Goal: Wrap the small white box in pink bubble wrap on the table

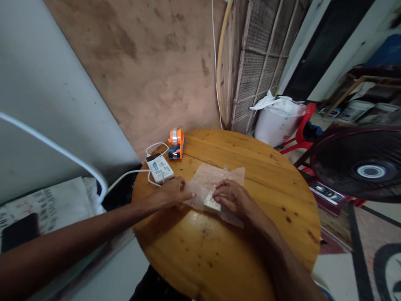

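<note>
A sheet of clear bubble wrap (205,175) is spread on the round wooden table (200,246). On it lies a small pale box-like object (211,202), partly covered by the wrap and by fingers. My left hand (173,192) is closed at the wrap's left edge, its thumb lying along the film. From the right, my right hand (233,196) bends its fingers over the pale object, fingertips resting on it. Its palm hides the right part of the wrap.
A white power strip (159,168) with cables sits at the table's left rim, beside an orange and blue tape dispenser (177,144). A fan (371,171) stands close on the right. Behind the table are a white sack (278,119) and a red chair (302,131).
</note>
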`<action>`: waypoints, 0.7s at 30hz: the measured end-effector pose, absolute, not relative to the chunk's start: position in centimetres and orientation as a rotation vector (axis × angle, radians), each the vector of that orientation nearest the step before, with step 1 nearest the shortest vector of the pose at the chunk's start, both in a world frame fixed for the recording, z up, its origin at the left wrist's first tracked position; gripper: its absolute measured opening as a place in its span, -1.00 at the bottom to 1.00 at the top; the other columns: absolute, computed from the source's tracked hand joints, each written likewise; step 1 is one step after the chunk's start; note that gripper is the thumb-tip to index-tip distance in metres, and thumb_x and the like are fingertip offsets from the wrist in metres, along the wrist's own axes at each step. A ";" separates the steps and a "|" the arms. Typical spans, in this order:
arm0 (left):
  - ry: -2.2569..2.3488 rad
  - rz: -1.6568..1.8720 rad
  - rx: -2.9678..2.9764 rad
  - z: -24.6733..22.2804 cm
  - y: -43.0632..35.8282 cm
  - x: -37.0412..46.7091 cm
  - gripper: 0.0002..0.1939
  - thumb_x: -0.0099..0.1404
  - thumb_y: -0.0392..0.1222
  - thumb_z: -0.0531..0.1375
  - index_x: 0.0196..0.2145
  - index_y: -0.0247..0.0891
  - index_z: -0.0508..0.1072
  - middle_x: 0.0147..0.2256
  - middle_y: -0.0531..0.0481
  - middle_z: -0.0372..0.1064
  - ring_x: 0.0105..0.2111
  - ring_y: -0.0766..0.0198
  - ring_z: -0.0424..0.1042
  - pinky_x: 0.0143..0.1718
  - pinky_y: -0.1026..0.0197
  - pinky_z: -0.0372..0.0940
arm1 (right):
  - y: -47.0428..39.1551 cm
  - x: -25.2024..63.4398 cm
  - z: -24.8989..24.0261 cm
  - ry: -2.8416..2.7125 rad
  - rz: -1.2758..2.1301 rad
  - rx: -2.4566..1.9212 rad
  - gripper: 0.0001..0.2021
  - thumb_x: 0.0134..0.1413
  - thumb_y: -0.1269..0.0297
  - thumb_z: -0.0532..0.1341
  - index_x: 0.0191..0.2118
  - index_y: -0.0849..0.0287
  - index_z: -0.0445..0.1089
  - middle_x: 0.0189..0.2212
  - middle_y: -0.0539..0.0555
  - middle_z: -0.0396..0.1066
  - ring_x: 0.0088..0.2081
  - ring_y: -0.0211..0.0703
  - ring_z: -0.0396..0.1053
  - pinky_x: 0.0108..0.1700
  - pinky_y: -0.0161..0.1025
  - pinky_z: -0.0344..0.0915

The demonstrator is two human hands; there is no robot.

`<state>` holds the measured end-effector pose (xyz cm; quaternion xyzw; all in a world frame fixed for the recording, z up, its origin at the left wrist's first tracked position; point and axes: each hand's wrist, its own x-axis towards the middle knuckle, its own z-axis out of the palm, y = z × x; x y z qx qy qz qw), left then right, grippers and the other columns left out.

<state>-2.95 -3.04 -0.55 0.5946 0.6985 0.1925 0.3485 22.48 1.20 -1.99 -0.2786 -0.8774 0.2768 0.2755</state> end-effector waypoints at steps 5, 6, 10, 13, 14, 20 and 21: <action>1.695 0.305 1.353 0.4 -2.3 -2.3 -0.60 -0.01 0.14 0.27 -0.47 -0.28 0.34 -0.78 0.15 0.18 -0.78 0.36 0.16 -0.72 0.36 -0.01 | 1.0 22.4 -1.9 -2.340 0.735 -0.760 -0.88 0.15 0.32 0.19 -0.35 0.09 0.49 -0.22 0.09 0.43 -0.16 -0.15 0.37 -0.10 -0.20 0.30; 1.666 0.294 1.309 0.5 -2.3 -2.3 -0.61 0.00 0.13 0.26 -0.52 -0.27 0.32 -0.80 0.15 0.15 -0.79 0.38 0.12 -0.73 0.36 -0.01 | 1.0 22.4 -1.8 -2.340 0.728 -0.755 -0.88 0.15 0.33 0.19 -0.35 0.10 0.48 -0.22 0.09 0.43 -0.16 -0.15 0.37 -0.10 -0.19 0.30; 1.607 0.377 1.210 0.5 -2.4 -2.0 -0.68 -0.02 0.04 0.26 -0.56 -0.29 0.36 -0.79 0.18 0.10 -0.78 0.43 0.05 -0.74 0.37 -0.03 | 0.9 22.3 -1.6 -2.351 0.697 -0.747 -0.88 0.14 0.35 0.19 -0.35 0.10 0.48 -0.24 0.09 0.43 -0.15 -0.13 0.37 -0.09 -0.18 0.30; 1.625 0.488 1.267 0.7 -2.5 -1.3 -0.78 -0.03 -0.08 0.23 -0.55 -0.32 0.42 -0.70 0.13 0.21 -0.73 0.43 0.13 -0.72 0.37 0.04 | 0.9 22.3 -1.4 -2.365 0.675 -0.748 -0.89 0.12 0.38 0.20 -0.35 0.11 0.48 -0.24 0.10 0.43 -0.15 -0.12 0.37 -0.08 -0.17 0.30; 1.626 0.518 1.263 0.8 -2.5 -0.9 -0.81 -0.03 -0.12 0.21 -0.53 -0.33 0.43 -0.67 0.10 0.25 -0.71 0.41 0.16 -0.71 0.36 0.08 | 0.8 22.3 -1.4 -2.368 0.659 -0.751 -0.89 0.12 0.39 0.20 -0.34 0.11 0.48 -0.23 0.10 0.43 -0.16 -0.12 0.37 -0.08 -0.16 0.30; 1.490 0.628 1.094 1.5 -2.7 1.3 -0.75 -0.06 -0.20 0.18 -0.38 -0.36 0.42 -0.57 0.01 0.37 -0.64 0.33 0.32 -0.68 0.32 0.24 | 0.6 22.2 -1.3 -2.381 0.607 -0.762 -0.88 0.08 0.44 0.21 -0.36 0.11 0.49 -0.22 0.10 0.43 -0.15 -0.12 0.37 -0.10 -0.18 0.30; 1.466 0.652 1.083 1.5 -2.8 1.5 -0.73 -0.07 -0.19 0.18 -0.36 -0.36 0.41 -0.56 0.01 0.38 -0.63 0.33 0.32 -0.68 0.32 0.24 | 0.6 22.2 -1.3 -2.383 0.604 -0.758 -0.88 0.07 0.45 0.21 -0.36 0.12 0.49 -0.23 0.10 0.43 -0.15 -0.11 0.38 -0.10 -0.18 0.30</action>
